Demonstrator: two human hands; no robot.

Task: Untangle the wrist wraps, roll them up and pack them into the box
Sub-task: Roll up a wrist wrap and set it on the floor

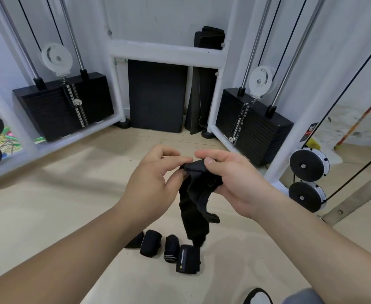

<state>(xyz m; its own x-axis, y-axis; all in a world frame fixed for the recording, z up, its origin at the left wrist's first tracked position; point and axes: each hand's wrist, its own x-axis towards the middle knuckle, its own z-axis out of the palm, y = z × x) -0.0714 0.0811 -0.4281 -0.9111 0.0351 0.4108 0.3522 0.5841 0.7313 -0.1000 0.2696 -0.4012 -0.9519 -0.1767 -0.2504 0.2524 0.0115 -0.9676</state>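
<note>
- The left hand (156, 183) pinches the top end of a long black fabric wrist wrap (196, 200) between thumb and fingertips. The right hand (235, 183) grasps the same end just beside it, with the thumb pressed on top and the fingers curled underneath.
- From the grip the wrap hangs straight down, loose and unrolled. It seems doubled over on itself, and a short tab sticks out to the right lower down. Whether its bottom end touches the pale beige floor (70, 194) cannot be told.
- Below the grip, near the wrap's hanging end, 4 black rolled-up wrist wraps (171, 249) lie in a row on the floor. The leftmost is partly hidden behind the left forearm (92, 238).
- Judged from this, rolling is well along: 4 wraps are done and 1 is in hand.
- The held wrap looks free of the others, so the untangling appears finished or nearly so. The small fold between the 2 thumbs suggests a roll is just being started.
- No box is in view, and all 4 rolls sit loose on the floor, so packing appears not yet begun.
- Likely left: roll this wrap down its length, fasten it, then put all 5 into the box. Whether more wraps wait out of view cannot be told.
</note>
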